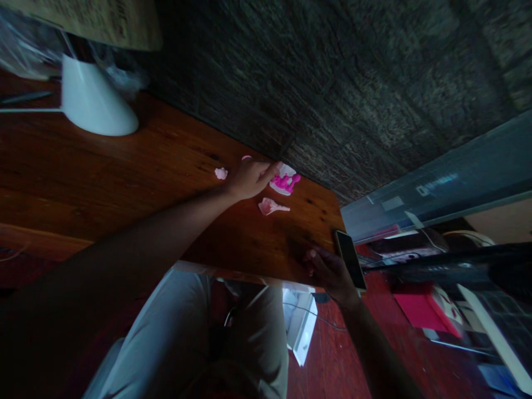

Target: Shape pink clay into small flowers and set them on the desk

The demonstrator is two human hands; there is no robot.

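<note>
Evidently, a pale backing (286,191), dish or sheet, one cannot tell which, is carrying a bright magenta lump (286,182) near the wall edge of the wooden bench (174,160). Below, a white box (300,324) is lying open on the floor (320,354), its contents too indistinct to name. Crumpled clear plastic (124,75) is bunching behind the white stand (97,102); whatever it may be wrapping is not discernible. The magenta lump is showing rounded, knobbly parts, glossy against the paler backing. Just nearer the person, a light pink piece (268,206) is lying flat, broad at one end and narrowing to a thin tail, while a small pink lump (221,173) is resting left of the left hand (266,172). That hand is reaching over the backing's left edge, fingers bent and close together; whether they are pinching it cannot be told. The right hand (318,263) is hovering or resting beside a dark phone (351,260), fingers loosely curling, blurred, and anything between them is impossible to tell.
</note>
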